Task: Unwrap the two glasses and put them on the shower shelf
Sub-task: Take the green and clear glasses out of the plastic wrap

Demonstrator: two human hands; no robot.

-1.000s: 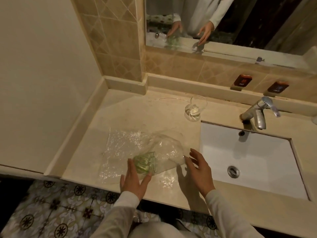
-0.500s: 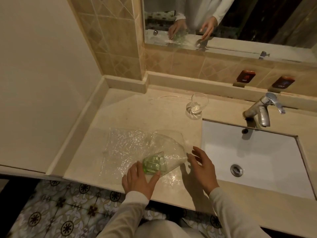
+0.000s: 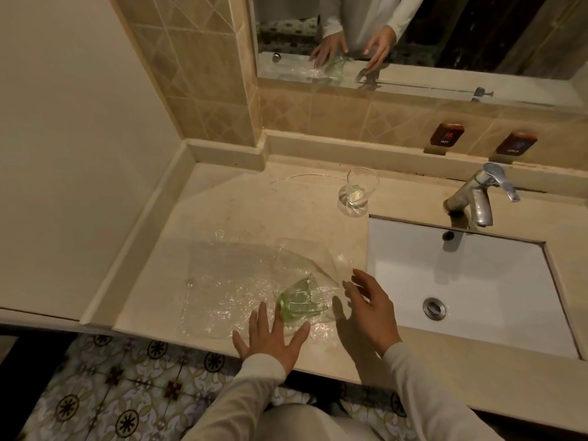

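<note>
A green glass point(image 3: 300, 300) lies on its side on a spread sheet of clear bubble wrap point(image 3: 222, 281) near the counter's front edge. My left hand point(image 3: 270, 338) rests flat with fingers apart just in front of the glass, its fingertips touching the glass base. My right hand point(image 3: 372, 307) hovers open to the right of the glass, its fingertips at the wrap's right edge. A clear glass point(image 3: 359, 190) stands upright and unwrapped at the back of the counter, left of the sink. No shower shelf is in view.
A white sink basin point(image 3: 461, 281) fills the counter's right side, with a chrome tap point(image 3: 477, 198) behind it. A mirror point(image 3: 413, 36) hangs above the tiled backsplash. A plain wall closes the left. The patterned floor point(image 3: 111, 393) lies below the beige counter's point(image 3: 254, 202) front edge.
The green glass has rolled a little to the right on the wrap. Both hands followed it to the right, and the wrap's right flap has opened out.
</note>
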